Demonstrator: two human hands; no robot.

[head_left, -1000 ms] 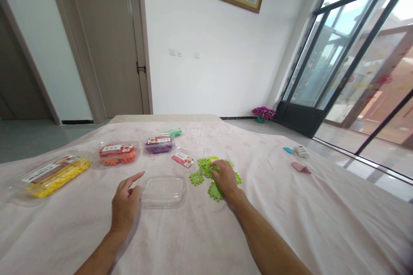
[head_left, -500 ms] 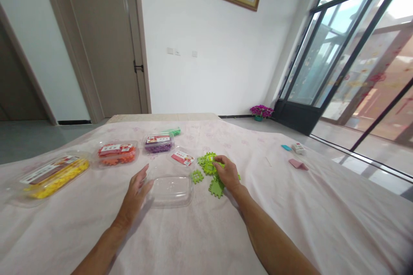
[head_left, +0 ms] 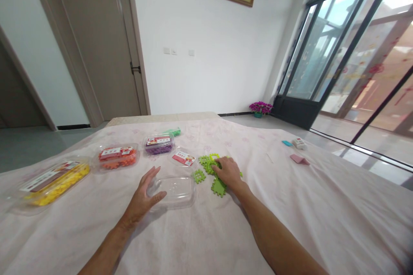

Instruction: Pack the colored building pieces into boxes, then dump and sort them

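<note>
My left hand point(head_left: 145, 195) is open, thumb and fingers apart, at the left side of a clear plastic container point(head_left: 180, 192) with nothing in it. To the right of the container, my right hand point(head_left: 229, 172) reaches over a small heap of green interlocking puzzle pieces point(head_left: 205, 164), its fingers curled down on a piece that they mostly hide. One green notched ring piece point(head_left: 199, 176) lies between the container and the heap. A flat green square piece point(head_left: 219, 187) rests below my right fingers. Behind the container lies a clear lid point(head_left: 183, 157) with a red and white label.
Closed clear boxes stand at the left: yellow pieces point(head_left: 58, 184), orange pieces point(head_left: 118, 157) and purple pieces point(head_left: 158, 145). Something green point(head_left: 172, 131) lies behind the purple box. Far right on the pink cloth are a blue item point(head_left: 287, 143), a white packet point(head_left: 299, 143) and a folded pink piece point(head_left: 300, 159).
My left hand has moved right over the container's left edge, its thumb spreading. My right hand has lowered from a raised pinch onto the green pieces. The view has shifted slightly.
</note>
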